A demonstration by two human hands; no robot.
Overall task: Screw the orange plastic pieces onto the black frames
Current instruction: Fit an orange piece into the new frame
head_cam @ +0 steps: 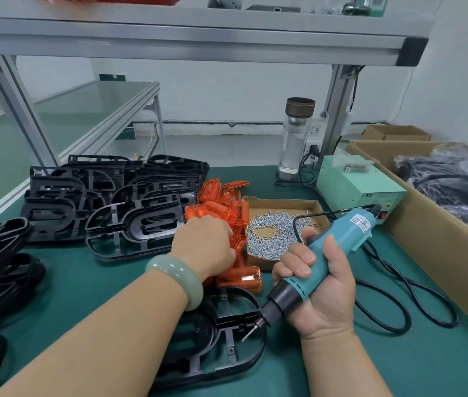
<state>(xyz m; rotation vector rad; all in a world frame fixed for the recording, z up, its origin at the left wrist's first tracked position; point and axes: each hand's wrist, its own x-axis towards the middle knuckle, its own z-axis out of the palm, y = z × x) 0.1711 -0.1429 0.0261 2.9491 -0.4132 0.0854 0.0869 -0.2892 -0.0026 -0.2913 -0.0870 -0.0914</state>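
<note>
ok, left hand (202,245) curled into orange pieces (221,202), grasp hidden; right hand (324,299) clamps the screwdriver (341,233). take one piece, seat it flat on near frame (198,329) before driving

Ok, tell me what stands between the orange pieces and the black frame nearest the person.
Nothing visible: the orange pieces lie right beside that black frame. Only the left forearm and the electric screwdriver hang over it.
</note>
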